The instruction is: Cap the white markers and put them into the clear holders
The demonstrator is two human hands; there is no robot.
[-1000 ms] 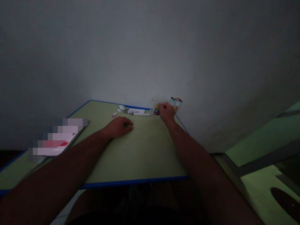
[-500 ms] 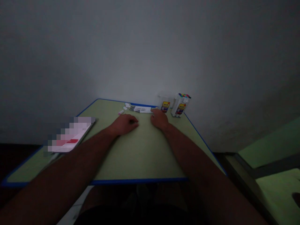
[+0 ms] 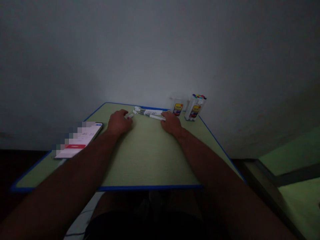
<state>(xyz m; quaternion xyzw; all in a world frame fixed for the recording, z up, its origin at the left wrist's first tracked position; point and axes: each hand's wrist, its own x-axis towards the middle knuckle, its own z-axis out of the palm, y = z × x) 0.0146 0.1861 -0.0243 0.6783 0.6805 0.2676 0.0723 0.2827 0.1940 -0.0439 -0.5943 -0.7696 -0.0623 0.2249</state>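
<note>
The scene is dim. My left hand [image 3: 118, 121] lies on the green table [image 3: 147, 156] with its fingers curled, their tips closing on a small pink cap [image 3: 130, 116]. My right hand [image 3: 171, 122] rests palm down further right, its fingers closed over the near end of a white marker [image 3: 157, 117]. That marker belongs to a loose row of white markers [image 3: 147, 112] lying along the far edge. Two clear marker cases stand at the far right corner: one looks empty [image 3: 178, 107], the other [image 3: 196, 106] holds markers with coloured caps.
A lit phone [image 3: 79, 139] lies near the table's left edge. A pale wall rises right behind the table. The table has a blue rim [image 3: 150, 187]. Another green surface [image 3: 295, 160] shows at the lower right.
My right hand left the marker cases, which now stand upright, and came to the white markers. My left hand slid forward and left to the pink cap. The camera shifted.
</note>
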